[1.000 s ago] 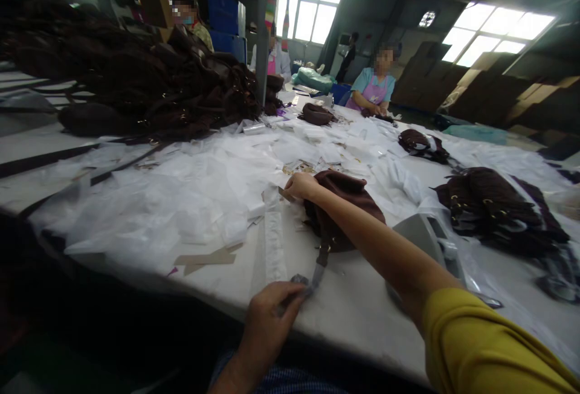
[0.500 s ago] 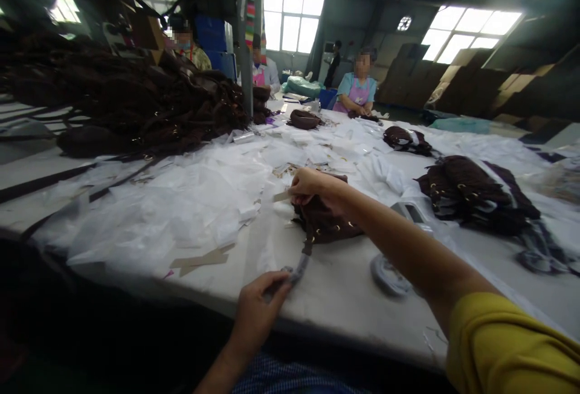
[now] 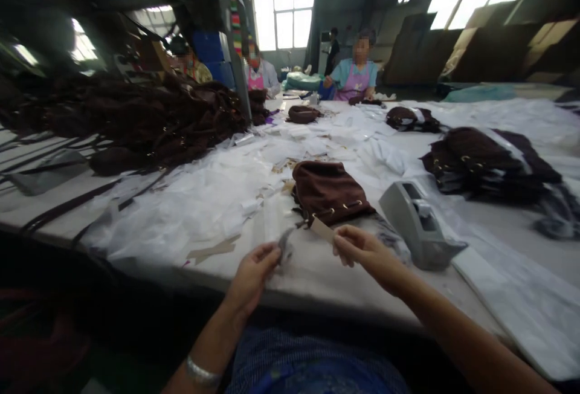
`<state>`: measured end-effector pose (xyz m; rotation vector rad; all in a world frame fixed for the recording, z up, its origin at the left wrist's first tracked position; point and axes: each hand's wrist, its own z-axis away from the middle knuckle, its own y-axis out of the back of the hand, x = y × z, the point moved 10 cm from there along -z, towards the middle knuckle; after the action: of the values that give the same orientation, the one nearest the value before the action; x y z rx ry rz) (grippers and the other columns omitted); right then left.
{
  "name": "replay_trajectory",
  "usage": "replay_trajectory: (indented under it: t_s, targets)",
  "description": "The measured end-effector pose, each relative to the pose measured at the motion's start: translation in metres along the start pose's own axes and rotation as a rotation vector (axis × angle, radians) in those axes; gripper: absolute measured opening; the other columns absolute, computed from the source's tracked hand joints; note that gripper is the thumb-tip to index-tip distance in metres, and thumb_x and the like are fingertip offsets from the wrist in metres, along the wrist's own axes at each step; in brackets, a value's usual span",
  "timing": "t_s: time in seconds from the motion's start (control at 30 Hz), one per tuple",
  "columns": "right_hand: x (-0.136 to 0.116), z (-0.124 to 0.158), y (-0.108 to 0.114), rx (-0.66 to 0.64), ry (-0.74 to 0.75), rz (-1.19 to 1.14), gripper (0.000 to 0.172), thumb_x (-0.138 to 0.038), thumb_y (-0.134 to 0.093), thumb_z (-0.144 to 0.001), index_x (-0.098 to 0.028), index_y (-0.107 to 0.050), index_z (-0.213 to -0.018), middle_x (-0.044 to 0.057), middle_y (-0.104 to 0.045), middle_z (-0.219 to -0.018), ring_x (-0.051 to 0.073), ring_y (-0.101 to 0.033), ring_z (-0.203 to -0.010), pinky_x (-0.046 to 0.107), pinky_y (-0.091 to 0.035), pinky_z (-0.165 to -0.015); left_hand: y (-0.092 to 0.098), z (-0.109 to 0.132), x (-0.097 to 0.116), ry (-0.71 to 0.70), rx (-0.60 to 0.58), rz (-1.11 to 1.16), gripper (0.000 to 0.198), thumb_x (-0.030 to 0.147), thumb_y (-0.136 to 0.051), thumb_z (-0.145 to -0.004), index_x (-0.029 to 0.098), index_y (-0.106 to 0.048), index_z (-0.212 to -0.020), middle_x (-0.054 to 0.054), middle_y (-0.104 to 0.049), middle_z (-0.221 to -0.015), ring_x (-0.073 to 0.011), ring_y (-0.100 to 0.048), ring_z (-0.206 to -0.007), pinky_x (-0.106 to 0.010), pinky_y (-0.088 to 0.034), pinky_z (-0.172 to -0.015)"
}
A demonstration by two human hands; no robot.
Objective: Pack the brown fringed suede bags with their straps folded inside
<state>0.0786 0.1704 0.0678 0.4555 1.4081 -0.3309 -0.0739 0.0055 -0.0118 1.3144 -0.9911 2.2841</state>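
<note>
A dark brown drawstring bag (image 3: 330, 191) with gold eyelets lies on the table in front of me. My left hand (image 3: 254, 272) pinches the blurred, greyish wrapped strap (image 3: 285, 248) just below the bag's near left corner. Between the thumb and fingers of my right hand (image 3: 365, 254) is a strip of brown card (image 3: 322, 230), its far end close to the bag's lower edge. A grey tape dispenser (image 3: 435, 243) stands to the right of the bag. Part of the strap is smeared by motion.
Loose clear plastic bags (image 3: 167, 219) cover the left and middle of the table (image 3: 254, 297). More card strips (image 3: 212, 250) lie near its front edge. Brown bags are heaped (image 3: 181, 122) at left and stacked (image 3: 489, 161) at right. Several people are across the table.
My right hand has drawn back from over the bag toward me, bringing the card strip along. My left hand has risen slightly with the strap. The view has shifted, showing more of the tape dispenser.
</note>
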Motion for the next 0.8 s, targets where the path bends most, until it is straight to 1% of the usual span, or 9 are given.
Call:
replay_trajectory:
  t_s: [0.07,0.13,0.2,0.27,0.33,0.43,0.5,0.6,0.8]
  targets:
    - [0.018,0.012,-0.007,0.023,-0.024,0.037,0.036,-0.049,-0.062,-0.087,-0.016,-0.066,-0.101,0.0,-0.065,-0.07,0.011,-0.055,-0.055,0.024,-0.043,-0.056,-0.006,0.001,0.001,0.053,-0.002,0.086,0.034,0.024,-0.088,-0.063,0.013,-0.074,-0.093,-0.006,-0.076,-0.091,-0.0131,-0.068,-0.079,-0.022,-0.052,-0.077]
    - [0.026,0.02,-0.015,0.033,-0.017,0.113,0.033,-0.046,-0.059,-0.089,-0.016,-0.071,-0.092,0.001,-0.066,-0.068,0.014,-0.059,-0.06,0.025,-0.045,-0.062,-0.011,0.003,0.004,0.073,0.005,0.118,0.032,0.02,-0.088,-0.062,0.013,-0.074,-0.091,-0.006,-0.076,-0.091,-0.0131,-0.069,-0.081,-0.022,-0.053,-0.079]
    - [0.023,0.024,-0.02,0.054,0.039,0.2,0.031,-0.041,-0.058,-0.09,-0.017,-0.073,-0.081,0.002,-0.069,-0.072,0.016,-0.063,-0.07,0.025,-0.045,-0.068,-0.015,0.007,0.007,0.069,0.006,0.119,0.031,0.019,-0.088,-0.063,0.013,-0.075,-0.09,-0.005,-0.075,-0.091,-0.0127,-0.069,-0.08,-0.021,-0.054,-0.078]
    - [0.017,0.027,-0.02,0.1,0.097,0.27,0.027,-0.037,-0.058,-0.09,-0.018,-0.075,-0.08,0.002,-0.072,-0.077,0.017,-0.064,-0.075,0.025,-0.044,-0.07,-0.019,0.011,0.009,0.052,0.007,0.108,0.03,0.018,-0.088,-0.063,0.014,-0.075,-0.089,-0.005,-0.075,-0.09,-0.0124,-0.069,-0.08,-0.021,-0.055,-0.078]
    - [0.016,0.029,-0.019,0.143,0.114,0.324,0.025,-0.034,-0.058,-0.09,-0.019,-0.076,-0.083,0.002,-0.073,-0.079,0.017,-0.064,-0.074,0.024,-0.043,-0.067,-0.021,0.014,0.01,0.031,0.015,0.089,0.03,0.019,-0.088,-0.063,0.013,-0.075,-0.089,-0.005,-0.075,-0.09,-0.0123,-0.069,-0.079,-0.02,-0.055,-0.077]
    - [0.018,0.028,-0.02,0.169,0.112,0.367,0.024,-0.034,-0.059,-0.089,-0.02,-0.077,-0.082,0.001,-0.074,-0.077,0.016,-0.064,-0.071,0.024,-0.041,-0.065,-0.023,0.016,0.011,0.003,0.032,0.06,0.031,0.02,-0.089,-0.062,0.014,-0.075,-0.089,-0.004,-0.075,-0.091,-0.0119,-0.069,-0.079,-0.02,-0.056,-0.077]
    - [0.018,0.027,-0.021,0.173,0.113,0.354,0.023,-0.033,-0.06,-0.088,-0.02,-0.077,-0.08,0.001,-0.073,-0.074,0.015,-0.064,-0.069,0.023,-0.041,-0.064,-0.024,0.017,0.011,-0.015,0.045,0.05,0.032,0.021,-0.089,-0.06,0.014,-0.075,-0.088,-0.003,-0.075,-0.09,-0.0113,-0.068,-0.079,-0.019,-0.055,-0.076]
    - [0.019,0.024,-0.023,0.158,0.101,0.258,0.023,-0.031,-0.06,-0.088,-0.018,-0.076,-0.079,0.001,-0.072,-0.07,0.014,-0.063,-0.064,0.021,-0.042,-0.061,-0.024,0.018,0.011,-0.035,0.065,0.037,0.033,0.021,-0.09,-0.059,0.015,-0.075,-0.088,-0.002,-0.075,-0.089,-0.0107,-0.068,-0.08,-0.019,-0.055,-0.077]
    - [0.03,0.022,-0.022,0.151,0.018,0.1,0.023,-0.031,-0.06,-0.086,-0.015,-0.075,-0.078,0.002,-0.071,-0.068,0.012,-0.062,-0.058,0.019,-0.044,-0.057,-0.02,0.018,0.01,-0.035,0.094,0.005,0.036,0.024,-0.09,-0.058,0.015,-0.075,-0.09,-0.003,-0.075,-0.091,-0.0108,-0.068,-0.081,-0.02,-0.054,-0.077]
